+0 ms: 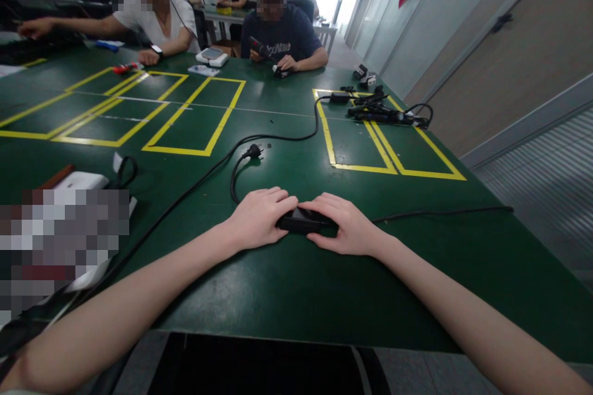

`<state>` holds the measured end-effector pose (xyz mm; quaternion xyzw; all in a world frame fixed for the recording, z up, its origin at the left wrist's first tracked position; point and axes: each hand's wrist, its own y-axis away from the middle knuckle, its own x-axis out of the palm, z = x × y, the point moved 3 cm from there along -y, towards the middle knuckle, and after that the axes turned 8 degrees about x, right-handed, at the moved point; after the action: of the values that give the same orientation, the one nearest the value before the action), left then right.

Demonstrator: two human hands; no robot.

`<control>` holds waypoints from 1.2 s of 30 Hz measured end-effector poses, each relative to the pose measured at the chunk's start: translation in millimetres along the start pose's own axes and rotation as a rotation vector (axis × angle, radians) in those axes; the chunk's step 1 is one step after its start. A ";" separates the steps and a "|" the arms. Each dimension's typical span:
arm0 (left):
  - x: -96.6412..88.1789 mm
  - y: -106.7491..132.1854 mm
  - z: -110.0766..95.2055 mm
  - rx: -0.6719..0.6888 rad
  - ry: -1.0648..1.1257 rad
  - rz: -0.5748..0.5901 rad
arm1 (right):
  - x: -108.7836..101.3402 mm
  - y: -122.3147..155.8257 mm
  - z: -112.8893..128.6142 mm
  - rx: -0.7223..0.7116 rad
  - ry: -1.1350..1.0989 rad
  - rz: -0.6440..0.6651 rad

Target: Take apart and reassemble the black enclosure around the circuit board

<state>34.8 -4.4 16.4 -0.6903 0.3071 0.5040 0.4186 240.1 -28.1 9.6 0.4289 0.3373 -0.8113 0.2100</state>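
Note:
A black power adapter brick (301, 220) lies on the green table (287, 284) in front of me. My left hand (258, 217) wraps its left end with curled fingers. My right hand (345, 224) covers its right end, fingers closed over it. A black cord runs from the brick to the right (440, 213). Another black cord with a plug (252, 151) loops just beyond my hands.
Yellow tape rectangles (194, 117) mark the tabletop. A pile of black adapters and cables (384, 112) sits far right. A white device (78, 182) and blurred items lie at left. Several people sit across the table; one holds a black tool (259, 46).

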 end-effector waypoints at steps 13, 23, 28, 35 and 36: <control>-2.4 0.8 -5.3 -0.026 0.006 0.034 | 3.2 -0.3 1.8 0.050 0.155 0.106; -3.5 1.2 -6.1 -0.026 0.029 0.050 | 2.9 -1.4 5.7 -0.006 0.185 0.045; -2.1 2.2 -4.9 -0.036 0.058 0.049 | -0.3 -0.3 8.7 -0.040 0.182 0.009; -4.0 5.3 -1.7 0.115 0.077 0.037 | -0.8 0.8 7.7 -0.037 0.199 0.000; -4.4 5.5 -1.1 0.128 0.073 0.043 | -0.7 1.0 7.2 -0.036 0.202 0.001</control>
<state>29.3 -7.9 19.2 -0.6734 0.3684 0.4665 0.4395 237.1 -34.0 12.7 0.5050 0.3711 -0.7575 0.1829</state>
